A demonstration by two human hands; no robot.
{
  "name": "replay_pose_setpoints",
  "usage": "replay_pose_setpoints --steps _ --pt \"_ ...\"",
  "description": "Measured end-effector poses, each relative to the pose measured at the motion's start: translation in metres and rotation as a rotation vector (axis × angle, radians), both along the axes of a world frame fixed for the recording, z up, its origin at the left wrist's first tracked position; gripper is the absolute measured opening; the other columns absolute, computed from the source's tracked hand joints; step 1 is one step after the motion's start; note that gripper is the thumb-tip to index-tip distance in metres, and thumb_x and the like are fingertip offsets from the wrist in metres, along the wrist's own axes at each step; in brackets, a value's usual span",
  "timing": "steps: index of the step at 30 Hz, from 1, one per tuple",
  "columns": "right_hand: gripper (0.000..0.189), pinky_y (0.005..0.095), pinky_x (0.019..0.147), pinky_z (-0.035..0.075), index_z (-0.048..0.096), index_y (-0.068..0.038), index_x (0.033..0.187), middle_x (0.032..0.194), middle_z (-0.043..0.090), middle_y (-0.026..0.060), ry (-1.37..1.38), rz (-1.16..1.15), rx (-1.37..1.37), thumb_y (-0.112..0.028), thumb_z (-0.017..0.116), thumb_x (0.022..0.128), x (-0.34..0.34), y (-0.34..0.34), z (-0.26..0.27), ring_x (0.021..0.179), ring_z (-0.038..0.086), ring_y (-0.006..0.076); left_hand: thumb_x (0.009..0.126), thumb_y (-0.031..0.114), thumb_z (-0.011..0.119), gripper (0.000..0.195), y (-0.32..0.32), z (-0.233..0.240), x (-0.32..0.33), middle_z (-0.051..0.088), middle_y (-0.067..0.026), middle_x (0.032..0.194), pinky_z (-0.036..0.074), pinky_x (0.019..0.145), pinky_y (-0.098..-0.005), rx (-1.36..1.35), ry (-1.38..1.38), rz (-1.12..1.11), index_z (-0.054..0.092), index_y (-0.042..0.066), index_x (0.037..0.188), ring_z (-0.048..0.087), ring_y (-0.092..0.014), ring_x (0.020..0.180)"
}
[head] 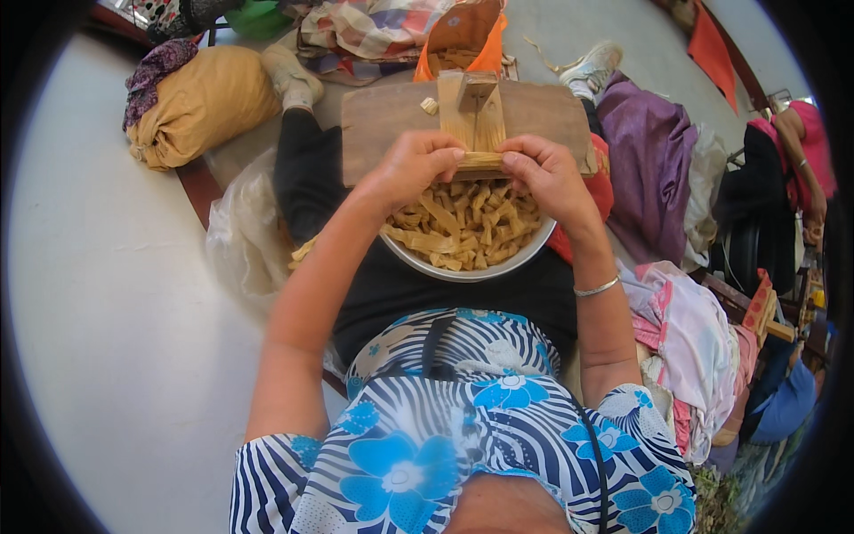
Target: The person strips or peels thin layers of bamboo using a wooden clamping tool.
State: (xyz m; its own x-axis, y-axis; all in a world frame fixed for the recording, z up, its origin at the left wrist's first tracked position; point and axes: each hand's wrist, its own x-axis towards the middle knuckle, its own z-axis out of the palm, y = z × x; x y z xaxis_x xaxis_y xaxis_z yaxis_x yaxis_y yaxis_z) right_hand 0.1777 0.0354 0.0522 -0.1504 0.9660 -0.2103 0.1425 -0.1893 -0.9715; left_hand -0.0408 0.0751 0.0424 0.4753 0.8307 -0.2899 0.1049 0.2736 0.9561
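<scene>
A short, flat yellow-brown strip [482, 160] of some fibrous material is stretched level between my two hands. The fingers of my left hand [427, 160] pinch one end, and those of my right hand [544, 170] pinch the other. Just beyond it, a wooden board [393, 133] carries an upright wooden block [477, 90] on a paler wooden piece; a dark line runs down its middle. Below my hands, a metal basin [460, 275] on my lap holds many folded pieces [480, 227] of similar strip. One small pale piece [429, 105] lies on the board.
An orange bag [494, 57] with more pieces stands beyond the board. A tied tan sack [213, 103] is at far left, clear plastic [243, 227] beside my leg. Purple cloth [644, 160] and piled garments [700, 340] lie right. Another person [804, 153] sits at far right.
</scene>
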Motion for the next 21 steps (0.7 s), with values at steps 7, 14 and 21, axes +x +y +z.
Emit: replay_pose_setpoints --steps 7,14,21 --pt "0.012 0.0184 0.054 0.039 0.065 -0.001 0.096 0.071 0.056 -0.0036 -0.01 -0.119 0.158 -0.01 0.058 0.092 -0.004 0.016 -0.017 0.059 0.047 0.0032 0.09 0.012 0.056 0.013 0.014 -0.001 -0.004 0.056 0.0009 0.068 0.035 0.053 -0.0218 0.014 -0.026 0.063 0.064 0.002 0.087 0.046 -0.006 0.059" --pt "0.01 0.0232 0.058 0.042 0.065 0.0 0.092 0.071 0.058 -0.0011 -0.196 -0.125 0.308 -0.008 0.062 0.088 -0.013 0.03 -0.038 0.065 0.051 0.0066 0.088 0.017 0.058 0.018 0.031 -0.028 0.004 0.063 -0.0106 0.073 0.045 0.063 -0.0335 0.361 0.33 0.123 0.064 0.0 0.09 0.059 -0.023 0.067" --pt "0.01 0.0297 0.067 0.046 0.064 -0.001 0.092 0.079 0.062 0.0091 -0.429 -0.164 0.407 -0.009 0.061 0.086 -0.001 0.009 -0.032 0.074 0.058 0.0185 0.087 0.018 0.058 0.019 0.019 -0.015 -0.005 0.064 -0.0203 0.082 0.047 0.07 -0.039 0.63 0.672 0.215 0.062 0.0 0.094 0.062 -0.032 0.077"
